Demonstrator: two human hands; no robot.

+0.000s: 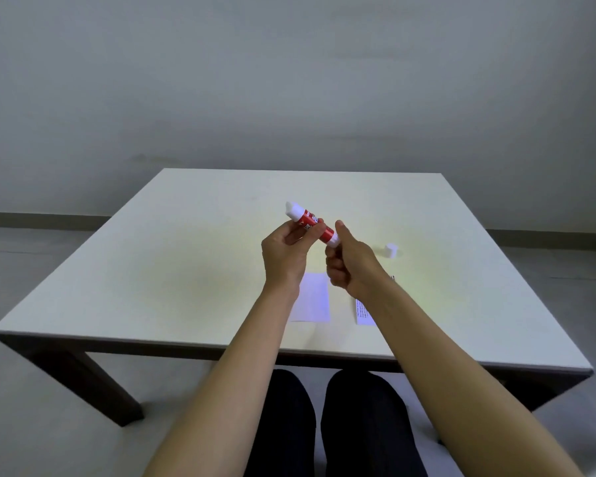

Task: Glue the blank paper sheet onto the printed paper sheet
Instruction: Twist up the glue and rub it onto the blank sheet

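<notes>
A red and white glue stick (310, 222) is held tilted above the table, its white glue end up and to the left. My left hand (284, 254) grips its red middle. My right hand (350, 266) pinches the white base at its lower right end. The stick's white cap (390, 250) stands on the table to the right, apart from both hands. The blank paper sheet (313, 299) lies flat below my hands. The printed paper sheet (363, 313) lies to its right, mostly hidden under my right forearm.
The white table (152, 270) has dark legs and stands on a grey floor before a plain wall. My dark-clothed knees (327, 418) show under the table's near edge.
</notes>
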